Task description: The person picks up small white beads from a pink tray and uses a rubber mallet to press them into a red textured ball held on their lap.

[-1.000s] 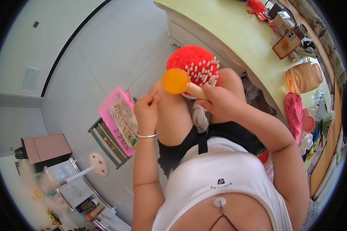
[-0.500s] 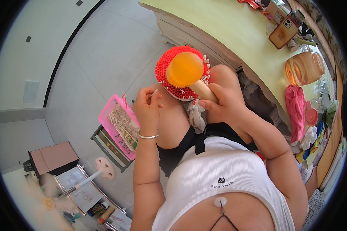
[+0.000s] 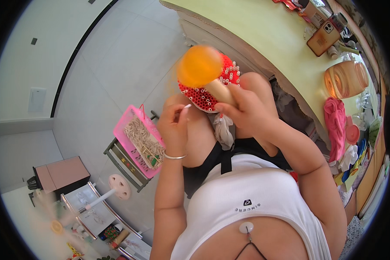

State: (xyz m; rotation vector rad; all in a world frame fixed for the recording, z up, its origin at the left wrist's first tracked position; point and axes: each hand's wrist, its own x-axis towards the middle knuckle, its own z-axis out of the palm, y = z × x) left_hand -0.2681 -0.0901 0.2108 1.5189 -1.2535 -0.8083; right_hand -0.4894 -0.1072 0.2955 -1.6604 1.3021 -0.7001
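In my right hand (image 3: 247,106) is the pale handle of a mallet with a round orange head (image 3: 199,67), smeared by motion. The head hangs over a red disc full of honeycomb holes (image 3: 199,96), which rests at my knees. Several short white tubes stand in the disc's holes, mostly along its right and near sides; the mallet hides part of the disc. My left hand (image 3: 174,123) is closed in a pinch on a small white tube (image 3: 188,105), just left of the disc's near edge. A crumpled whitish bag (image 3: 223,132) hangs below the disc between my thighs.
At my left, a pink basket (image 3: 120,126) full of white tubes stands on a dark folding stool (image 3: 125,162). A pale green table (image 3: 264,39) curves along the right, bearing a phone (image 3: 323,39), an amber jar (image 3: 344,80) and a pink cloth (image 3: 335,125). A drawer cart (image 3: 93,212) stands lower left.
The mallet head has swung up and to the left and is now blurred. My left hand has shifted slightly right, and the white tube at its fingertips shows more plainly. The view has shifted a little.
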